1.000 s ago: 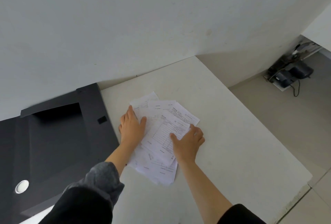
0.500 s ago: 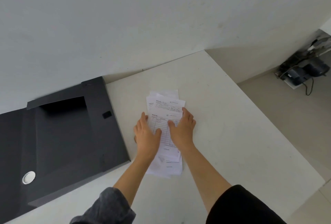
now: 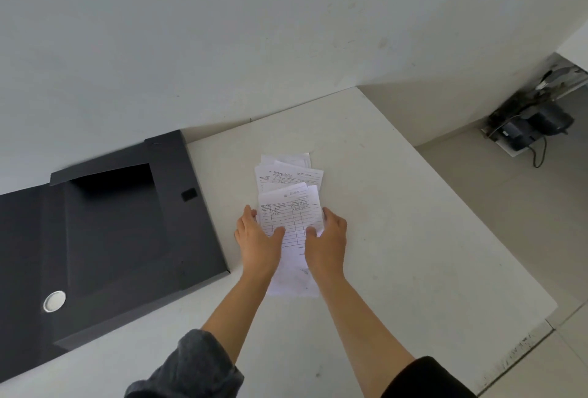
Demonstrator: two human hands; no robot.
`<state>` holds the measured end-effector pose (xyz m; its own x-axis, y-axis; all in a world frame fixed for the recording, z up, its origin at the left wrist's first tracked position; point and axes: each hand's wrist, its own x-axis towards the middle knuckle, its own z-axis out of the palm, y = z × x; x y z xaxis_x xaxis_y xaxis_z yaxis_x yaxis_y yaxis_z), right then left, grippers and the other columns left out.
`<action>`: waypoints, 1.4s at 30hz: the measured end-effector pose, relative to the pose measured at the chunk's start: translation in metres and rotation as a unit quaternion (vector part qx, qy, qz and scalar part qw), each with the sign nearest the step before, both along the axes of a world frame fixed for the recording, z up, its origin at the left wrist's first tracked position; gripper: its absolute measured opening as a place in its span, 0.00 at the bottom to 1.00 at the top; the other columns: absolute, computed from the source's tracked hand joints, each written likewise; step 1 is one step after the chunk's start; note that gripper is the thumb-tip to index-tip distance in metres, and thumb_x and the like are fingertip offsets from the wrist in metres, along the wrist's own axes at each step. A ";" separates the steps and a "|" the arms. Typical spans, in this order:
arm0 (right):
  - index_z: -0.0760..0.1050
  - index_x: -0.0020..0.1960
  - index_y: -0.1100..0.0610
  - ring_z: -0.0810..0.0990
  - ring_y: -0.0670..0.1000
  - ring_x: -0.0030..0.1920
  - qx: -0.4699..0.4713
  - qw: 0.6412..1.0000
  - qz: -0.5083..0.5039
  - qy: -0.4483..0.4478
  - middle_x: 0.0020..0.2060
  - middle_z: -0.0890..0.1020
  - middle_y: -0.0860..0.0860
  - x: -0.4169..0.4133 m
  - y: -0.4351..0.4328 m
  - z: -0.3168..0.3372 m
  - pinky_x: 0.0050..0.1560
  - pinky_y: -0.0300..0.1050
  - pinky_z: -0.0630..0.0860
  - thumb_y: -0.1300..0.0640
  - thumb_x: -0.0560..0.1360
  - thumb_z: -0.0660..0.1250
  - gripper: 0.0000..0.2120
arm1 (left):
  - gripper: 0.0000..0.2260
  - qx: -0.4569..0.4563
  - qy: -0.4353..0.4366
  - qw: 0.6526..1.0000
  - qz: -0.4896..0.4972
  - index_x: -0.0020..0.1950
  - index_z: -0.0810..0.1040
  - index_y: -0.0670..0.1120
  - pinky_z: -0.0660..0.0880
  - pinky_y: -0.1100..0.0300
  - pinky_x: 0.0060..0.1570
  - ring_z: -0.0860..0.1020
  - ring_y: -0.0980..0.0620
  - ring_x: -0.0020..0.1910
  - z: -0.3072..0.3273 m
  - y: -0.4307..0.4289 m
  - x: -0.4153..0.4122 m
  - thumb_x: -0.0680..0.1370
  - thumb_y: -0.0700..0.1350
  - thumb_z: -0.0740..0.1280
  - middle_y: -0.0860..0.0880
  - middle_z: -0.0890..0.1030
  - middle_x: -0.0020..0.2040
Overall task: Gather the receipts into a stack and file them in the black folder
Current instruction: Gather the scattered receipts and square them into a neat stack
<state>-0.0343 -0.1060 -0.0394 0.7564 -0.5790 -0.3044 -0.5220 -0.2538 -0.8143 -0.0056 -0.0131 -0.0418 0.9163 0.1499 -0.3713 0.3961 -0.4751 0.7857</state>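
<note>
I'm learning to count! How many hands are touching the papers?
2. The person's bare left hand presses the left edge of the white printed paper receipts; the bare right hand grips their right edge.

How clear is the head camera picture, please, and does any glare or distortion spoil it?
Head view: soft, even light, no hard shadows; the receipts are bright, washed out near the wrists, print only partly legible; the black folder shows little detail; wide-angle bending curves the table edges.
</note>
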 end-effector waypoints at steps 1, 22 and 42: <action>0.63 0.70 0.60 0.72 0.56 0.64 0.017 1.000 -0.012 -0.004 0.66 0.66 0.55 0.001 -0.002 0.001 0.64 0.52 0.73 0.66 0.75 0.61 0.23 | 0.33 -0.016 0.008 1.000 0.010 0.74 0.56 0.44 0.68 0.43 0.67 0.66 0.43 0.68 0.001 0.003 0.004 0.73 0.40 0.69 0.45 0.68 0.69; 0.68 0.64 0.62 0.66 0.59 0.61 -0.096 0.989 -0.110 0.001 0.59 0.74 0.59 -0.024 -0.007 -0.016 0.62 0.50 0.64 0.65 0.73 0.64 0.19 | 0.29 0.006 -0.020 0.999 -0.036 0.73 0.59 0.42 0.72 0.54 0.59 0.70 0.46 0.63 0.003 0.014 0.009 0.75 0.41 0.67 0.44 0.67 0.67; 0.53 0.74 0.55 0.58 0.55 0.69 -0.119 0.979 0.150 0.070 0.71 0.62 0.53 0.016 -0.010 0.002 0.63 0.50 0.68 0.59 0.76 0.62 0.30 | 0.27 0.024 0.111 0.990 0.080 0.69 0.65 0.45 0.60 0.43 0.64 0.63 0.43 0.67 0.010 -0.015 0.037 0.72 0.47 0.69 0.45 0.72 0.65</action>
<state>-0.0187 -0.1164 -0.0373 0.8637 -0.4043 -0.3010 -0.4975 -0.5874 -0.6384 0.0312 -0.0277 -0.0316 0.7764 0.3087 -0.5495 0.6294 -0.4263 0.6498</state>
